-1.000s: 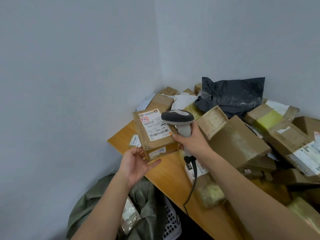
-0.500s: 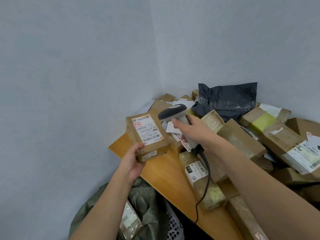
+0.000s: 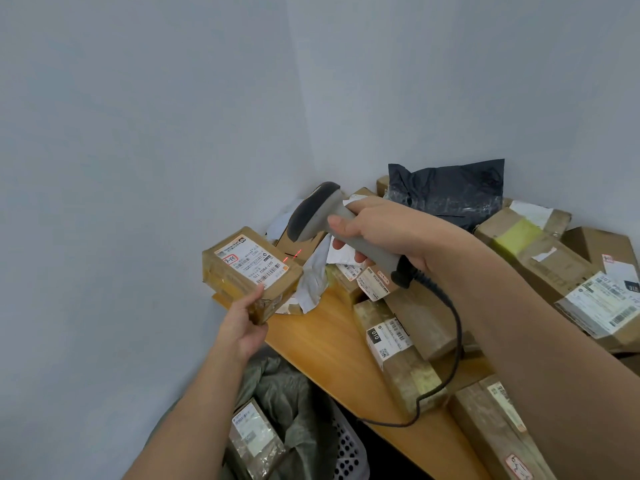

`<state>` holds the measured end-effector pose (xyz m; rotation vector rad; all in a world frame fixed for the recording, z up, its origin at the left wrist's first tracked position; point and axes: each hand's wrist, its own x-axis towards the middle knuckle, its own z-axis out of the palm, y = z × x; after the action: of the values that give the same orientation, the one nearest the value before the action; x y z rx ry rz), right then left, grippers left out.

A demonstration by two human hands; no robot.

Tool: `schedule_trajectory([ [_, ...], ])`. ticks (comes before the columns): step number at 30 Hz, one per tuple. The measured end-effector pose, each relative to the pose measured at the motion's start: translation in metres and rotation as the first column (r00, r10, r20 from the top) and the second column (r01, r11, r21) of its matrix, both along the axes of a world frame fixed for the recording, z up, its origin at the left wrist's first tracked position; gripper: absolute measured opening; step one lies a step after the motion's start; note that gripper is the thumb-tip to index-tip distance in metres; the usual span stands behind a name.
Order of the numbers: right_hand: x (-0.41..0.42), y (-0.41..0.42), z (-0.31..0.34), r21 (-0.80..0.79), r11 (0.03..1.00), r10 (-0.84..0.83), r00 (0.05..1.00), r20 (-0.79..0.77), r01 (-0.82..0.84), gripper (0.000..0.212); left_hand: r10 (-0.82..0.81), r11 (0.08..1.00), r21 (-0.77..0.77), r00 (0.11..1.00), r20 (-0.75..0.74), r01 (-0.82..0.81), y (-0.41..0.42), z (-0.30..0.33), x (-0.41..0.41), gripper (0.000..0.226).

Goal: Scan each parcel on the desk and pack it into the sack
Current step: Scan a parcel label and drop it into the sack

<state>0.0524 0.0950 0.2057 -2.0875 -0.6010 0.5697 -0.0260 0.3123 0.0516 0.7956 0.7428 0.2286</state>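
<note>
My left hand (image 3: 242, 329) grips the parcel (image 3: 251, 271) label-up so the scanner (image 3: 341, 228), clasped in my right hand (image 3: 384, 230) at two o'clock, can read it.

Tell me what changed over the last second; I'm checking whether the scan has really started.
The left hand went from open under the box to gripping its near corner and laying it flatter, label up. The right hand turned the scanner to aim left and down; its red line falls just beyond the label. The parcels on the desk and the sack stayed put.
</note>
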Motion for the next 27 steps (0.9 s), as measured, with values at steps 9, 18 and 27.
schedule_trajectory([
  [9,-0.004,-0.003,0.011,-0.021,1.000,0.017,1.000,-0.025,-0.018,0.040,0.016,1.000,-0.001,0.999,-0.028,-0.016,0.001,-0.001,-0.003,0.018],
  [18,-0.001,-0.009,0.016,0.057,0.998,-0.016,0.996,-0.087,0.021,0.043,0.033,0.999,-0.023,0.999,-0.030,-0.034,0.002,-0.005,-0.007,0.020],
  [27,0.002,-0.003,0.012,0.060,0.998,0.000,0.993,-0.115,0.007,0.043,0.020,0.999,-0.028,0.999,-0.027,-0.021,0.006,-0.010,-0.006,0.017],
])
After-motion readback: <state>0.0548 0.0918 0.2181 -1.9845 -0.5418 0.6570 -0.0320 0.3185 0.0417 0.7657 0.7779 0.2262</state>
